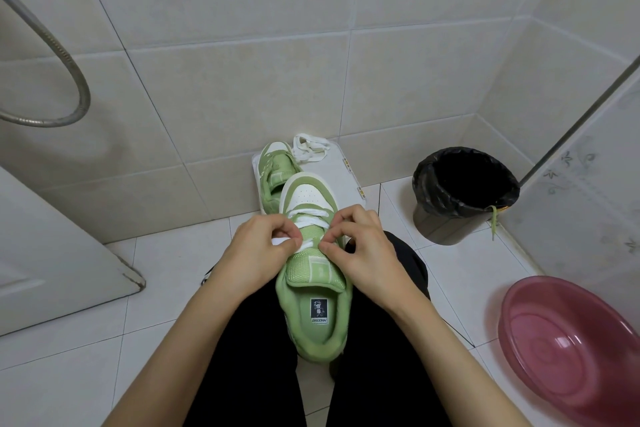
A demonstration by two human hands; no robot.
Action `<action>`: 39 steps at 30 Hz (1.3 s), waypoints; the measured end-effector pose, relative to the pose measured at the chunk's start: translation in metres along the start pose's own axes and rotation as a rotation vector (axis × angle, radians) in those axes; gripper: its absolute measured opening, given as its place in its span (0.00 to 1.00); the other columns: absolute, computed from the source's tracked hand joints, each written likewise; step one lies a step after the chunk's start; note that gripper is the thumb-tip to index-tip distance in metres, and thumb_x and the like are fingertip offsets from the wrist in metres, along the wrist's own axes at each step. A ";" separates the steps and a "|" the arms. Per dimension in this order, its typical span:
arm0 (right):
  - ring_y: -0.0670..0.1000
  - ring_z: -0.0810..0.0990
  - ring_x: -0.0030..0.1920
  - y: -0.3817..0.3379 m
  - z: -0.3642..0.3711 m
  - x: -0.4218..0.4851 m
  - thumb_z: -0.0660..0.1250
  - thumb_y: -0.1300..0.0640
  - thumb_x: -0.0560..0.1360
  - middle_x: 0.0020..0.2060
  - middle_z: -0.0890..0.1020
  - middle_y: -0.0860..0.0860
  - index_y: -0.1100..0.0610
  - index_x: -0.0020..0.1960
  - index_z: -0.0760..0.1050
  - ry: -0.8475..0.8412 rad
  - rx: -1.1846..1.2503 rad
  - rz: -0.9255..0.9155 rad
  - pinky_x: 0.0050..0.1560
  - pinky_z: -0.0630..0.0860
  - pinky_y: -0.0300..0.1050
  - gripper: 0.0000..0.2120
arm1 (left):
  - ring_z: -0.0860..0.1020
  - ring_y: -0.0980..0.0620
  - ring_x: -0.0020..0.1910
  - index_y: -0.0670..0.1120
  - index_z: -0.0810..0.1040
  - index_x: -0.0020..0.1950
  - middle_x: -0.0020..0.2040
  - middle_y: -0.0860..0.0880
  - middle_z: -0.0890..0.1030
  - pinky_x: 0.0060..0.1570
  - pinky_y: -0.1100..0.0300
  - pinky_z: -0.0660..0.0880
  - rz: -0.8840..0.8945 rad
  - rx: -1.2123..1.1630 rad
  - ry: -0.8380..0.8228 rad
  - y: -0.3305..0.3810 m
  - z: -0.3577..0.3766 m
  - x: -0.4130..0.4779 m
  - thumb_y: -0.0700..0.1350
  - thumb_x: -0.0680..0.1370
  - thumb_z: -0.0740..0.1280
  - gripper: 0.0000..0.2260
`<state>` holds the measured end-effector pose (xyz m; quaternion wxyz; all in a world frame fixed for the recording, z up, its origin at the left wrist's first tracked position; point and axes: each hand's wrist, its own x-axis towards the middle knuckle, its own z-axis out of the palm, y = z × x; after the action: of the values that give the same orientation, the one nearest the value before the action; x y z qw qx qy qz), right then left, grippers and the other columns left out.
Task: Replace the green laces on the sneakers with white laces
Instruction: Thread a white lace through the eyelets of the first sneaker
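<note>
A green and white sneaker rests between my knees, toe pointing away, with a white lace threaded across its lower eyelets. My left hand pinches the lace's white end at the shoe's left side. At the right side my right hand pinches at the eyelet edge with curled fingers; what it holds is hidden. The second green sneaker lies behind on a white board, beside a loose white lace. A green lace hangs over the bin's rim.
A black-lined waste bin stands to the right. At the lower right sits a pink basin. A shower hose hangs at the left, above a door edge. Glass partition on the right, tiled wall behind.
</note>
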<state>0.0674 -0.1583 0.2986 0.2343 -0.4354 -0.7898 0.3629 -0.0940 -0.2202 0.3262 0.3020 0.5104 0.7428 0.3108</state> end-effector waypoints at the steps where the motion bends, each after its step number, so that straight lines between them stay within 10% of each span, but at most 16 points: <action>1: 0.41 0.67 0.54 0.000 0.000 0.000 0.70 0.52 0.73 0.50 0.73 0.40 0.49 0.40 0.79 -0.001 -0.002 -0.001 0.49 0.69 0.44 0.04 | 0.75 0.56 0.41 0.52 0.78 0.38 0.39 0.53 0.80 0.40 0.65 0.68 0.002 -0.011 -0.017 0.000 -0.001 0.001 0.41 0.75 0.69 0.08; 22: 0.36 0.66 0.53 0.003 0.002 0.000 0.71 0.52 0.73 0.50 0.74 0.39 0.48 0.40 0.79 0.000 -0.013 0.001 0.46 0.64 0.31 0.03 | 0.77 0.54 0.51 0.51 0.80 0.43 0.49 0.52 0.81 0.51 0.58 0.72 -0.011 0.073 -0.073 0.003 -0.003 0.002 0.45 0.76 0.67 0.04; 39: 0.39 0.66 0.54 0.003 0.002 0.000 0.69 0.55 0.74 0.49 0.74 0.39 0.50 0.40 0.78 0.001 0.004 -0.009 0.47 0.65 0.41 0.04 | 0.74 0.50 0.54 0.45 0.80 0.47 0.49 0.51 0.78 0.50 0.59 0.67 0.040 0.188 0.016 0.007 0.014 0.005 0.44 0.78 0.66 0.04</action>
<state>0.0679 -0.1582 0.2957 0.2374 -0.4314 -0.7910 0.3631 -0.0805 -0.2114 0.3223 0.2403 0.5487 0.7608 0.2498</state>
